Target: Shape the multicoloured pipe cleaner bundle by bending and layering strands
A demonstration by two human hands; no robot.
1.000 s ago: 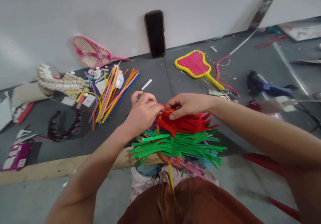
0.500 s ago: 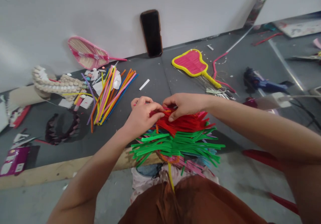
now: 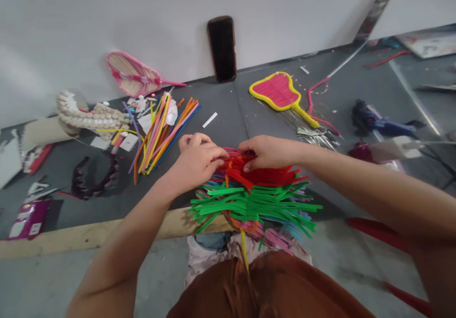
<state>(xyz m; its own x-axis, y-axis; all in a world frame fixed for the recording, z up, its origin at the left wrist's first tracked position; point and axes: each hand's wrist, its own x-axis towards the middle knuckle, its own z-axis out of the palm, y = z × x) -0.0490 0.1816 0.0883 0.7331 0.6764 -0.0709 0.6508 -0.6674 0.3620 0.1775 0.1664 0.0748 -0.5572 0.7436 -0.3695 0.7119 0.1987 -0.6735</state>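
Observation:
A layered piece of pipe cleaners lies at the table's front edge, with red pipe cleaners [image 3: 276, 176] on top and green pipe cleaners [image 3: 249, 203] nearer me. Pink and light blue ones show beneath, and a yellow stem [image 3: 244, 249] hangs toward my lap. My left hand [image 3: 197, 161] pinches at the left end of the red layer, thumb against fingers. From the other side my right hand [image 3: 267, 152] is closed over the red pipe cleaners, thumb pressing down on them. Between the hands an orange pipe cleaner [image 3: 227, 178] crosses the red ones. The fingertips partly hide what they grip.
Loose coloured pipe cleaners [image 3: 167, 137] lie beyond my left hand, near a dark headband [image 3: 95, 178]. A phone [image 3: 223, 49] leans on the wall. A pink-and-yellow fan shape [image 3: 278, 92] and a glue gun [image 3: 381, 118] lie to the right.
My hands have moved slightly apart, the left one drawing left, so more of the orange pipe cleaner shows between them. The whole view has shifted a little.

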